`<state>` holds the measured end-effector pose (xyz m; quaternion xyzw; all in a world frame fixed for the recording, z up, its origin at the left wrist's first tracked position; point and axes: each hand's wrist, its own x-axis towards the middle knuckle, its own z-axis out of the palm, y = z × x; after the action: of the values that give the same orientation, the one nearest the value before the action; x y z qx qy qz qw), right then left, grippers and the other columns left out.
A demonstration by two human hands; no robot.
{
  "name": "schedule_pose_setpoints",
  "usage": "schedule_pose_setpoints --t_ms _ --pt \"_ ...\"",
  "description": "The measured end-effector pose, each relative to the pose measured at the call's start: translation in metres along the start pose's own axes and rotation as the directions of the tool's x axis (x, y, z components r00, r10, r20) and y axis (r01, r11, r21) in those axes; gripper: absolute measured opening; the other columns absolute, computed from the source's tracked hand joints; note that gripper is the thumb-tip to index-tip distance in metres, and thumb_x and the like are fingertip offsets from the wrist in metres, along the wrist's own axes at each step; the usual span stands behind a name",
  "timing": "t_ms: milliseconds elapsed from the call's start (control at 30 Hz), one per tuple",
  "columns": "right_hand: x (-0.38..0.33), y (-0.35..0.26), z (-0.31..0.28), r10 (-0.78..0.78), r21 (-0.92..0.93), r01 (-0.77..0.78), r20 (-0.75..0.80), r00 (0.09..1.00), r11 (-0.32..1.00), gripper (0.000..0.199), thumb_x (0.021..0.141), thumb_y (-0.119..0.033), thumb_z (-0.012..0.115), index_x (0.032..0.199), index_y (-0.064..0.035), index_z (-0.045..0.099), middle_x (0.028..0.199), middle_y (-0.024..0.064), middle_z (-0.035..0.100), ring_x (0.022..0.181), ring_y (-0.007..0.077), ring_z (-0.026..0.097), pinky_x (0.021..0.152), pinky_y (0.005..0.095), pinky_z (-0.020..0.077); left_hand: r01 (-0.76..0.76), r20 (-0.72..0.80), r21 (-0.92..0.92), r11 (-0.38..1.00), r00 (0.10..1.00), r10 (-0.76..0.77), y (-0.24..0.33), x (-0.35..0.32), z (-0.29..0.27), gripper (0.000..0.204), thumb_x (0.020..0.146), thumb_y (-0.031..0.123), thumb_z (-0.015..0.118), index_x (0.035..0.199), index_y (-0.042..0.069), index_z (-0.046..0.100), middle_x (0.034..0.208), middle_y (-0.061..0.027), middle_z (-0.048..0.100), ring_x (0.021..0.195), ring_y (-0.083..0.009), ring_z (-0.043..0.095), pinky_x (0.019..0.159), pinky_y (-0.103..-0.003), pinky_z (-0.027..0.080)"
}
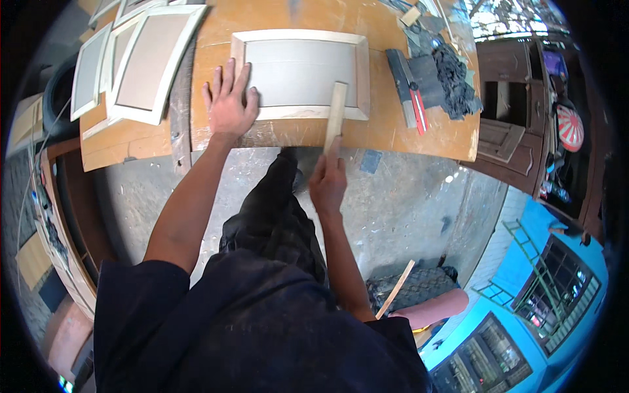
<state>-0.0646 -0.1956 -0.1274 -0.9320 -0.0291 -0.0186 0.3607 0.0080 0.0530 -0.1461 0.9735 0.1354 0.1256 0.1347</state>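
Rectangular pale-wood frame with a grey-white panel (295, 69), lying flat near the front edge of an orange-brown wooden bench top (288, 136).
The left hand (232, 112), fingers spread at the frame's near-left corner, seems to steady it; the right hand (328, 182) grips the near end of a flat, pale wooden strip (336, 112), leaving its far part free across the near rail. Overlapping pale-framed panels (147, 62) lie left, apparently set aside within reach.

Head cam, L of pair, wide fisheye: looks steeply dn over shirt (262, 327) twd L hand (232, 111), R hand (328, 185) & bench (282, 135), all nr; floor (400, 209) farther.
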Motion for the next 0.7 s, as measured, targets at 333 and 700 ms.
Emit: schedule_pose_setpoints --t_ms 333,700 --pt "-0.008 0.002 0.019 -0.066 0.014 0.069 -0.151 0.986 0.998 0.053 0.097 -0.008 0.057 0.147 -0.0003 0.045 0.078 0.0172 0.055 0.065 0.0314 0.055 0.059 0.0416 0.0464 -0.062 -0.079 0.034 0.997 0.995 0.064 -0.005 0.006 0.01 0.055 0.094 0.038 0.05 0.148 0.027 0.048 0.16 -0.0079 0.036 0.147 -0.0353 0.03 0.119 -0.06 0.015" --pt "-0.013 0.001 0.025 -0.135 0.028 0.139 -0.104 0.985 0.99 0.051 0.097 -0.007 0.055 0.146 0.0025 0.046 0.081 0.0186 0.059 0.067 0.0313 0.058 0.061 0.0417 0.0483 -0.057 -0.064 0.045 0.997 0.996 0.06 -0.006 0.005 0.01 0.057 0.094 0.039 0.05 0.149 0.027 0.047 0.16 -0.0079 0.035 0.148 -0.0349 0.029 0.119 -0.061 0.013"
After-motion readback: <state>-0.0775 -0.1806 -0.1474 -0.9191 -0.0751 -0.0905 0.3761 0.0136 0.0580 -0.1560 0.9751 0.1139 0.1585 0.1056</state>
